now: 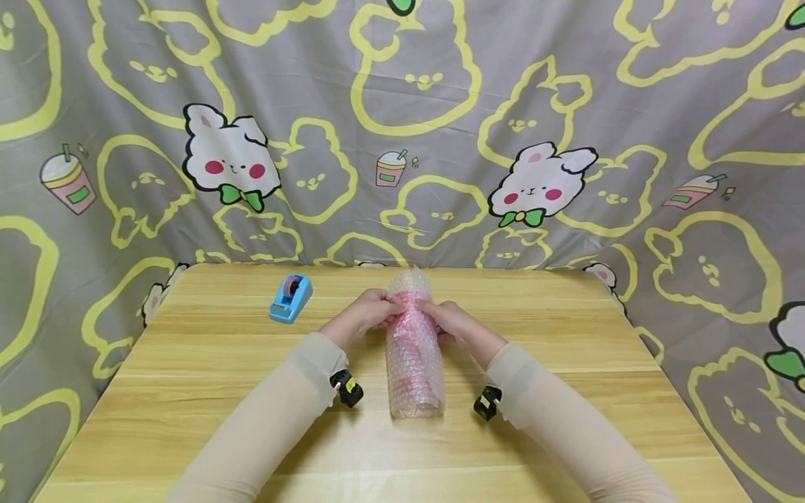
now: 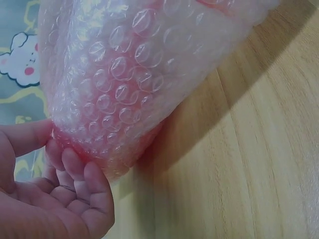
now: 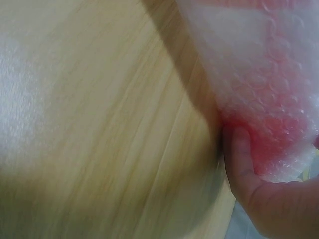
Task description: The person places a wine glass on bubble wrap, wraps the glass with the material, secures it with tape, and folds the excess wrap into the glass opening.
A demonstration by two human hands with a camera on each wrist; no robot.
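Observation:
A bubble-wrapped bundle [image 1: 411, 363] lies lengthwise on the table, with something pink and red showing through the clear bubbles. Near its far end, my left hand [image 1: 375, 309] grips the wrap from the left. In the left wrist view the thumb and curled fingers [image 2: 94, 181] of that hand pinch the bubble wrap [image 2: 124, 74] at its pink lower edge. From the right side my right hand [image 1: 458, 323] holds the same bundle, thumb on top. The right wrist view has its fingers [image 3: 241, 149] bent against the wrap; the other fingers are hidden behind it.
A blue tape dispenser [image 1: 291, 299] with a roll of tape stands at the back left of the wooden table [image 1: 553, 433]. A grey curtain [image 1: 440, 202] with cartoon prints hangs behind the table and along both sides. Each sleeve carries a black wrist camera [image 1: 347, 388].

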